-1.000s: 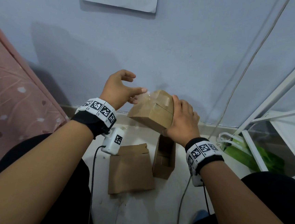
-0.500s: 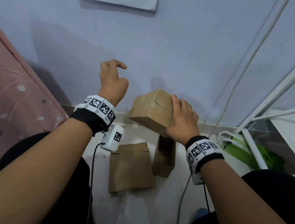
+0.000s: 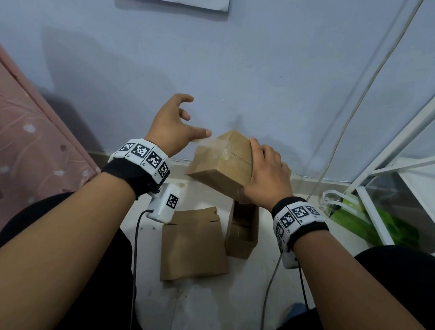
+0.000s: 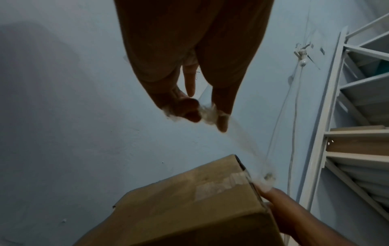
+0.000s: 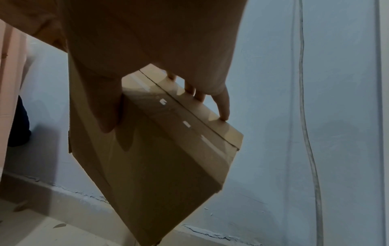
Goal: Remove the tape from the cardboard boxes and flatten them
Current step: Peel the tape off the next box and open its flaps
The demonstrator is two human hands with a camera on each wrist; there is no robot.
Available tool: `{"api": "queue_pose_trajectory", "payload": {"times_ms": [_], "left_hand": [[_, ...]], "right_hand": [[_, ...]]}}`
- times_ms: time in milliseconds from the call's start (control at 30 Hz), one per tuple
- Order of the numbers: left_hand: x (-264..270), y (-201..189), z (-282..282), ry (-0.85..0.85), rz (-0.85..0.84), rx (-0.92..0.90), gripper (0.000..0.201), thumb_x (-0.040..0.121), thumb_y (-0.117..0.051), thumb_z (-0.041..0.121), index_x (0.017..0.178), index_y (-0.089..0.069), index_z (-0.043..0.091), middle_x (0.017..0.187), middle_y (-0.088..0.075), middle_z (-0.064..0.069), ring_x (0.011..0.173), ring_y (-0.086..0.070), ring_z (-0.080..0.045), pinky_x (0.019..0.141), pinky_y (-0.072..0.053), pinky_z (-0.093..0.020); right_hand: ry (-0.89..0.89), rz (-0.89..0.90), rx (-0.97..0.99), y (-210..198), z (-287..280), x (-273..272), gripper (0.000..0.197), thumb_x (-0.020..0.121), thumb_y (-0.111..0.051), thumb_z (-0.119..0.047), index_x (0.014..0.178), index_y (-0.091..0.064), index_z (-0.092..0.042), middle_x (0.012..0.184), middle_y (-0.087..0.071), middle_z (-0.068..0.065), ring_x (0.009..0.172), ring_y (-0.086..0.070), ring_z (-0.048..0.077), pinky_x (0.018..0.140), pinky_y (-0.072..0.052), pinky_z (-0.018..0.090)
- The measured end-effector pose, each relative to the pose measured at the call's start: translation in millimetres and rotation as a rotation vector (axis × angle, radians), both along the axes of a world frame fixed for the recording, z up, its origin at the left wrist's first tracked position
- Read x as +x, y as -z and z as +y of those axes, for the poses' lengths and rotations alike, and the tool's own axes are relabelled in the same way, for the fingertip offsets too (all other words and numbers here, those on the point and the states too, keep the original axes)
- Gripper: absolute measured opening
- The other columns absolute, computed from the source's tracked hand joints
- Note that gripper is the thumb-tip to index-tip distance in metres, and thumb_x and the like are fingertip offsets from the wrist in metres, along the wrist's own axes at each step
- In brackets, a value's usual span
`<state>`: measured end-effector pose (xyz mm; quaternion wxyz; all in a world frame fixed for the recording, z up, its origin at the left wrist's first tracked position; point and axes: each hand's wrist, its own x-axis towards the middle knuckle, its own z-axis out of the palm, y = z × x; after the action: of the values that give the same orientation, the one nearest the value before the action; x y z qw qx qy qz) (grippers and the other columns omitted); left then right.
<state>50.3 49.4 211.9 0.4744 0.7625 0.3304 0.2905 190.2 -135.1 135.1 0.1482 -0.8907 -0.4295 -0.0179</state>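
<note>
Peeling step: right hand grips box tilted mid-air near the wall, left hand fingers pinch clear tape stretched off its top edge; next likely pull it free, then flatten.

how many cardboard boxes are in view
3. One box held up in the right hand; one flattened box on the floor; one open box right beside it. Others may be out of view.

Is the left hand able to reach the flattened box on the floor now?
Probably not at once: the left hand pinches clear tape that clings to the held box. The flattened box lies uncovered below it.
</note>
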Motion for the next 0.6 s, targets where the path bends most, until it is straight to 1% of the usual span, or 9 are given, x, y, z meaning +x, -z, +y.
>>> {"api": "queue_pose_trajectory", "payload": {"times_ms": [33,100,167,267,333,433,500,567,600], "left_hand": [[0,1,2,-0.022,0.034,0.017,0.079,0.068,-0.091,0.014,0.134,-0.051,0.030,0.100,-0.049,0.001,0.073,-0.058,-0.013,0.068,-0.052,-0.026],[0,1,3,-0.042,0.078,0.001,0.080,0.072,-0.084,0.001,0.138,-0.049,0.029,0.109,-0.051,-0.005,0.079,-0.055,-0.013,0.069,-0.046,-0.024],[-1,-2,4,-0.052,0.110,-0.018,0.079,0.078,-0.066,-0.013,0.141,-0.047,0.030,0.121,-0.048,-0.012,0.073,-0.053,-0.010,0.060,-0.044,-0.022],[0,-5,6,0.078,0.216,0.020,0.079,0.077,-0.049,-0.020,0.138,-0.051,0.031,0.102,-0.043,-0.001,0.059,-0.045,-0.011,0.048,-0.040,-0.020],[0,-3,5,0.227,0.270,0.037,0.078,0.074,-0.046,-0.023,0.130,-0.058,0.030,0.089,-0.038,0.001,0.058,-0.036,-0.013,0.050,-0.038,-0.024],[1,3,-1,0.330,0.235,0.018,0.077,0.072,-0.052,-0.024,0.120,-0.062,0.036,0.092,-0.042,0.001,0.064,-0.037,-0.013,0.058,-0.042,-0.028],[2,7,-3,0.348,0.160,-0.021,0.066,0.075,-0.068,-0.016,0.114,-0.064,0.037,0.096,-0.047,0.001,0.069,-0.044,-0.013,0.069,-0.047,-0.029],[3,12,-5,0.363,0.132,-0.003,0.042,0.081,-0.082,0.012,0.113,-0.065,0.032,0.096,-0.056,0.002,0.074,-0.055,-0.014,0.077,-0.051,-0.029],[4,14,-7,0.355,0.147,0.053,0.031,0.085,-0.079,0.025,0.112,-0.065,0.028,0.095,-0.061,0.002,0.077,-0.061,-0.014,0.079,-0.051,-0.028]], "right_hand": [[0.000,0.000,-0.005,0,0,0,0.123,0.063,-0.084,-0.037,0.158,-0.008,-0.026,0.144,-0.035,0.004,0.135,-0.035,0.027,0.106,-0.036,0.051],[-0.003,-0.006,-0.014,0,0,-1,0.120,0.064,-0.083,-0.035,0.158,-0.008,-0.026,0.143,-0.035,0.003,0.134,-0.035,0.027,0.105,-0.036,0.049],[-0.005,-0.008,-0.016,1,0,-1,0.119,0.065,-0.082,-0.034,0.157,-0.008,-0.026,0.142,-0.036,0.003,0.133,-0.036,0.026,0.105,-0.036,0.049],[-0.007,-0.011,-0.014,1,0,0,0.117,0.064,-0.081,-0.033,0.157,-0.009,-0.027,0.140,-0.036,0.002,0.132,-0.036,0.026,0.105,-0.036,0.049],[-0.009,-0.012,-0.019,2,1,1,0.117,0.064,-0.081,-0.033,0.156,-0.009,-0.027,0.139,-0.036,0.002,0.131,-0.037,0.026,0.104,-0.036,0.049],[-0.021,-0.013,-0.029,2,0,0,0.117,0.063,-0.081,-0.034,0.155,-0.010,-0.027,0.138,-0.037,0.002,0.129,-0.039,0.027,0.102,-0.038,0.049],[-0.038,0.001,-0.035,0,0,-1,0.117,0.063,-0.081,-0.036,0.155,-0.010,-0.028,0.139,-0.038,0.002,0.129,-0.039,0.027,0.101,-0.038,0.048],[-0.056,0.011,-0.033,-2,1,-4,0.118,0.063,-0.081,-0.040,0.156,-0.010,-0.027,0.139,-0.039,0.002,0.129,-0.040,0.027,0.102,-0.038,0.048],[-0.055,0.002,-0.032,-3,2,-5,0.118,0.062,-0.081,-0.043,0.156,-0.011,-0.027,0.139,-0.040,0.003,0.129,-0.041,0.027,0.103,-0.036,0.048]]}}
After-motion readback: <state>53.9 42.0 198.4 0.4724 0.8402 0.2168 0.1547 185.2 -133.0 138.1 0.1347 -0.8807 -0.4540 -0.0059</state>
